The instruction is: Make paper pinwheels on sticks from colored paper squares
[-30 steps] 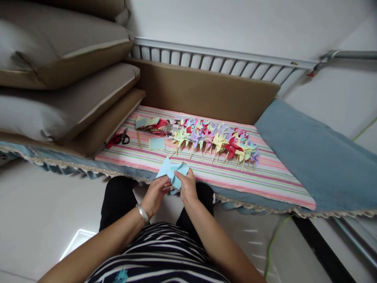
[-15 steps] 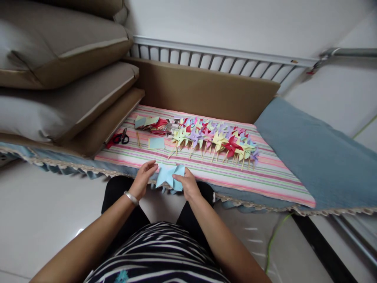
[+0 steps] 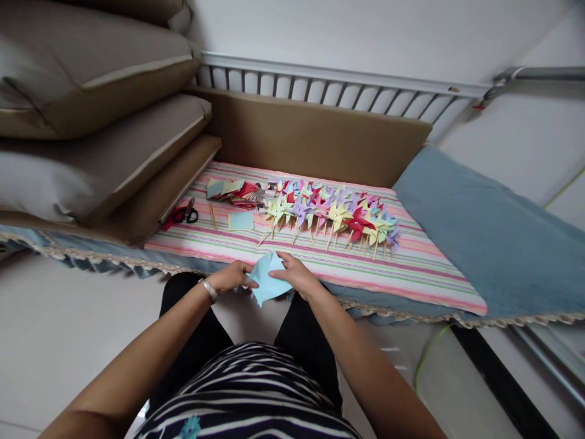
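Note:
A light blue sheet of paper (image 3: 269, 283), creased and partly folded, is held between both hands over my knees, in front of the cloth's edge. My left hand (image 3: 233, 276) pinches its left side. At the right side, my right hand (image 3: 296, 274) grips it with the thumb on top. Beyond the hands lie finished paper pinwheels (image 3: 336, 213) on wooden sticks, in several colours. Left of them sit a blue paper square (image 3: 241, 221), thin wooden sticks (image 3: 212, 216) and a pile of coloured paper (image 3: 233, 191).
Scissors (image 3: 186, 213) with dark handles lie at the left on the striped cloth (image 3: 411, 274). Large stacked cushions (image 3: 150, 146) rise at the left. A brown board (image 3: 315, 137) and a white railing (image 3: 338, 76) stand at the back; blue fabric (image 3: 493, 231) spreads at the right.
The blue paper has been turned and looks more folded over. My left hand has moved right and lower, from beside the paper's edge to pinching it.

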The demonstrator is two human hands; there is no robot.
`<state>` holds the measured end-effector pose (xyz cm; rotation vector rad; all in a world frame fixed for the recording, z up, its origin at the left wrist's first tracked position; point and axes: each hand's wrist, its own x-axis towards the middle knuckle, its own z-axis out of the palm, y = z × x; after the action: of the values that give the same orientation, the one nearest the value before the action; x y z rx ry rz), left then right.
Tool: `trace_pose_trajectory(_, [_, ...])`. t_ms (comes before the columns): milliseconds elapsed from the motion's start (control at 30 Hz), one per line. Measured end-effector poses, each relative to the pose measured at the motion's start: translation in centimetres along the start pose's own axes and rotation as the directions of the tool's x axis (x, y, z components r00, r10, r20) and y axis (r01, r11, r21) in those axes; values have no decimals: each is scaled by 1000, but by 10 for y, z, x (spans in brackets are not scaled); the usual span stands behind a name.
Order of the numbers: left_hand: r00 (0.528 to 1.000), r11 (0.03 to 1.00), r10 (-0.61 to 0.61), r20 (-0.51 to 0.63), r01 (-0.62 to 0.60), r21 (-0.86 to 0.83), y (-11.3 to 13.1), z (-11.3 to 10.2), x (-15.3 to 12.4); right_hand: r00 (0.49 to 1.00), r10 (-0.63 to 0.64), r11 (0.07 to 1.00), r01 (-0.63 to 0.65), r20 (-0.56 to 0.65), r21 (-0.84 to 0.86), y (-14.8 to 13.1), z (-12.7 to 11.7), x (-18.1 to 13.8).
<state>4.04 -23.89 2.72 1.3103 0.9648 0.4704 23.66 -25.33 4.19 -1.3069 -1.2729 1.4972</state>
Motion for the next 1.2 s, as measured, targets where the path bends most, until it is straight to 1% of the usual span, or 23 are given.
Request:
trace_pose_trajectory(100, [995,990,-40,-93,26,-139,-4,4,0,1000,13,987,-11,-12,163,4,-3,-1])
trace_pose_trajectory(167, [988,975,-55,-142,22,-221,-5,7,-1,999,21,978,-12,-41,208,7,-3,-3])
trace_pose_trajectory(233, [981,955,-53,-187,-5,-296,-7,12,-1,996,48,965,-26,-78,261,10,-2,-6])
trace_pose_trajectory(333, [963,913,-30,-268,-83,-399,-8,23,0,985,108,910,-44,-133,412,19,3,-11])
trace_pose_trajectory(400, [944,893,-23,-328,-128,-431,-8,33,1,976,141,866,-39,-167,499,26,8,-13])
trace_pose_trajectory(467, [925,887,-27,-379,-153,-435,-8,42,0,970,170,843,-54,-172,535,32,12,-15])
trace_pose_trajectory(500, [923,887,-20,-385,-161,-432,-7,46,-1,970,177,840,-60,-167,540,34,14,-16])
trace_pose_trajectory(533, [930,887,-3,-369,-167,-430,-7,48,-3,971,177,839,-62,-163,540,35,15,-16])
trace_pose_trajectory(600, [960,884,57,-274,-176,-434,-5,46,-7,974,158,843,-48,-162,535,35,15,-16])
trace_pose_trajectory(667, [984,869,109,-140,-162,-467,-5,37,-13,981,136,848,-45,-136,528,31,11,-16])
trace_pose_trajectory(733, [990,830,134,-52,-141,-540,-7,24,-18,990,122,849,-66,-73,523,27,6,-16])
trace_pose_trajectory(833, [990,765,143,-9,-117,-633,-17,7,-21,995,94,850,-86,11,520,22,1,-17])
trace_pose_trajectory(900, [990,757,138,13,-97,-646,-25,4,-19,997,74,854,-80,31,514,21,2,-17])
trace_pose_trajectory(1033, [985,750,166,56,-89,-656,-34,10,-12,996,77,884,-88,41,459,21,6,-16])
trace_pose_trajectory(1200, [973,755,210,93,-101,-648,-31,16,-8,997,73,934,-69,2,352,20,7,-13])
